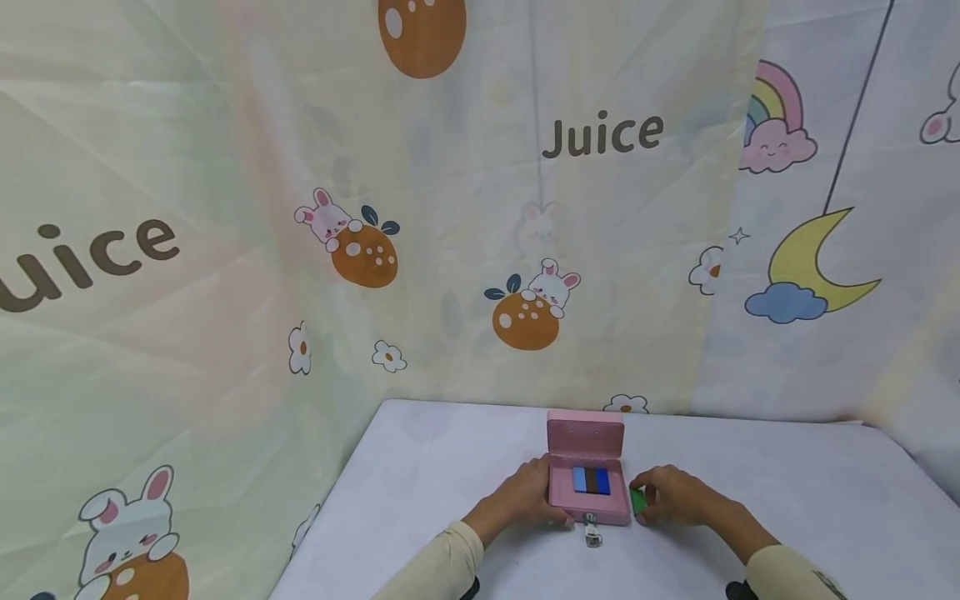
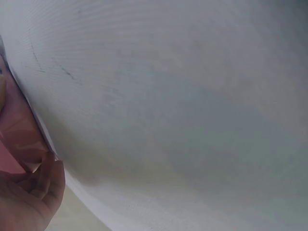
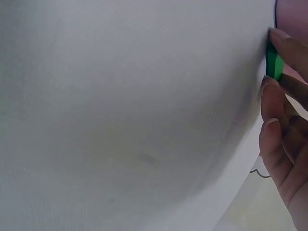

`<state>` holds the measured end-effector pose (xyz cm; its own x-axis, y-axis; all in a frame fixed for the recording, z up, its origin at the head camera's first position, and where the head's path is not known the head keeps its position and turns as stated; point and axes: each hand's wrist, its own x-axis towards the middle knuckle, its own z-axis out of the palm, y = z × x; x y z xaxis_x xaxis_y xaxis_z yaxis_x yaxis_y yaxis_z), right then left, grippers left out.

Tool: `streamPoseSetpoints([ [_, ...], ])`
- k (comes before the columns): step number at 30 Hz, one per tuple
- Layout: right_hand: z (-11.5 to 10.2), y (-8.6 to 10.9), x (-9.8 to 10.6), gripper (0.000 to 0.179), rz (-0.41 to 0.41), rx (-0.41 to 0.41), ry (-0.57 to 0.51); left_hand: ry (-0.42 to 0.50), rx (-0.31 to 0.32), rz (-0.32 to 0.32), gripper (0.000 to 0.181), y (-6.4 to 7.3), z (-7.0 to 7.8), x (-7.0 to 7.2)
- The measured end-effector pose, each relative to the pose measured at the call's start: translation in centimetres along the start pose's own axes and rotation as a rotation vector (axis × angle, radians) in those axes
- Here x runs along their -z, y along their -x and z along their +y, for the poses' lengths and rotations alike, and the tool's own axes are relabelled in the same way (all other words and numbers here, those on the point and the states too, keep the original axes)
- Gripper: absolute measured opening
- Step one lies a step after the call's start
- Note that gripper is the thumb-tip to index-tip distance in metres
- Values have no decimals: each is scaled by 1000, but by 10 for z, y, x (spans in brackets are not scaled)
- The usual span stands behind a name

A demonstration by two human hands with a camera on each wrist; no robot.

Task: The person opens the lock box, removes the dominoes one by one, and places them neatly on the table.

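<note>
A small pink box [image 1: 565, 501] stands on the table with its hinged lid [image 1: 585, 437] raised at the back. A silver latch [image 1: 592, 531] hangs from its front. Inside lie a light blue block [image 1: 580, 479], a brown block [image 1: 591, 481] and a dark blue block [image 1: 603, 481], side by side. My left hand [image 1: 527, 493] holds the box by its left side, thumb toward the front corner and fingers toward the back. Just right of the box, my right hand [image 1: 678, 496] pinches a green block [image 3: 275, 63] between thumb and fingers, low over the table.
A white cloth-covered table [image 1: 442, 450] spreads around the box on both sides. Behind it and to the left hang curtains [image 1: 450, 208] printed with rabbits, fruit and lettering. The table's back edge runs close behind the raised lid.
</note>
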<state>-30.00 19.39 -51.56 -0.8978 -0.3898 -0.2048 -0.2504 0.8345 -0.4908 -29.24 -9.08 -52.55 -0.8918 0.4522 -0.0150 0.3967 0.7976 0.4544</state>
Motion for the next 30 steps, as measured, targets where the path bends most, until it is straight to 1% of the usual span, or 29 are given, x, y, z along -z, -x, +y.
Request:
streamPoseSetpoints([
  [7, -2, 1, 3, 44, 8, 0, -14, -1, -14, 9, 100, -3, -2, -1],
  [13, -4, 2, 3, 44, 12, -14, -18, 3, -7, 8, 102, -3, -1, 0],
  [22, -5, 2, 4, 45, -7, -35, -50, 14, -15, 9, 103, -1, 1, 1],
  [30, -6, 3, 3, 45, -19, -41, -55, 6, 4, -5, 103, 1, 2, 2],
])
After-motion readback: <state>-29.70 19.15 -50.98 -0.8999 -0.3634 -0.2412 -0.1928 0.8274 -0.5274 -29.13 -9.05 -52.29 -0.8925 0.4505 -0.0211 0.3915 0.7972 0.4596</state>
